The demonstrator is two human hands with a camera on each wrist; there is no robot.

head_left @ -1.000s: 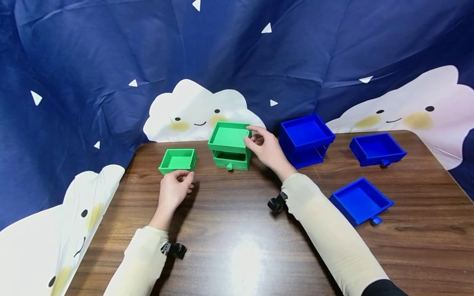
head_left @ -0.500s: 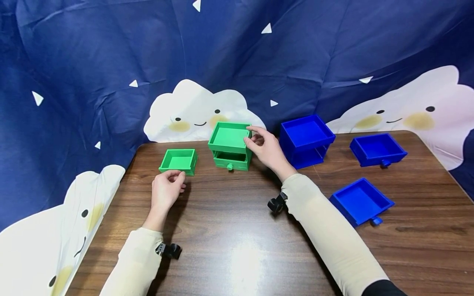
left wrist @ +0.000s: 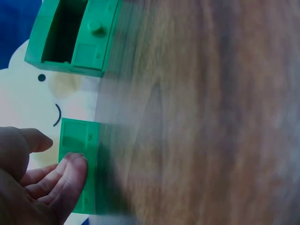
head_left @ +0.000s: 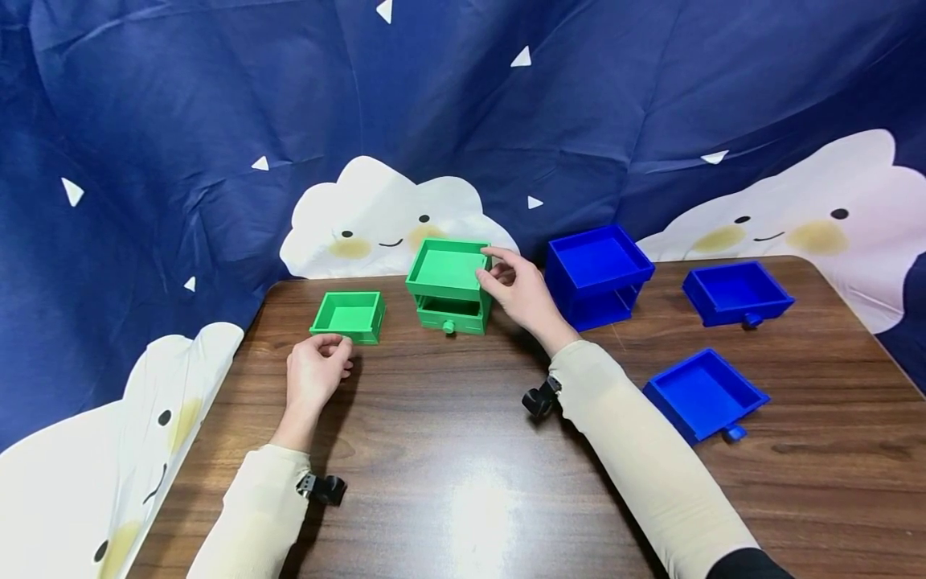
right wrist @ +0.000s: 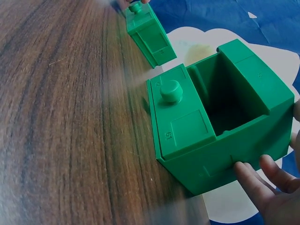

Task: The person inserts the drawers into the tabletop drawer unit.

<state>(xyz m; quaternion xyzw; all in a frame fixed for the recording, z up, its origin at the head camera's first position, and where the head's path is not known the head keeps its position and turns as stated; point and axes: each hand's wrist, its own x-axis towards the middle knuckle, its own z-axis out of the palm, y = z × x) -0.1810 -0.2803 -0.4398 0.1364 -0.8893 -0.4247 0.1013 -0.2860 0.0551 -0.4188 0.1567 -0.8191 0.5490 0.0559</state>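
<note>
Leftward slides the left hand (head_left: 311, 374) since a second ago, along the front of the green drawer (head_left: 350, 310), while drawer and right hand (head_left: 522, 291) hold their places. Left fingers now: extended and lightly bent, thumb apart, tips right in front of the drawer's knob (right wrist: 135, 7); whether they touch it, I can't tell. And the right? Nearly straight fingers, tips against the side wall of the green cabinet (head_left: 448, 269).

That green drawer sits flat on the desk (head_left: 405, 458), left of the cabinet and apart from it, hollow side up, long axis running left to right, knob facing the person. Upright beside it, the cabinet faces the person too: shallow tray on top, open slot beneath, and a lower drawer (right wrist: 190, 129) seated at the bottom, round knob forward. Smooth, plastic-looking, square-edged, all of it! Raised panels on the drawer fronts carry small embossed characters, too faint to read surely.

Further out, right side: a blue cabinet (head_left: 600, 256), then two blue drawers, the far one (head_left: 738, 291) with its knob towards the person, the near one (head_left: 705, 394) turned askew, knob towards the person and rightward. Dark wood grain below; behind, a creased navy cloth (head_left: 434, 88) printed with white triangles and smiling clouds.
</note>
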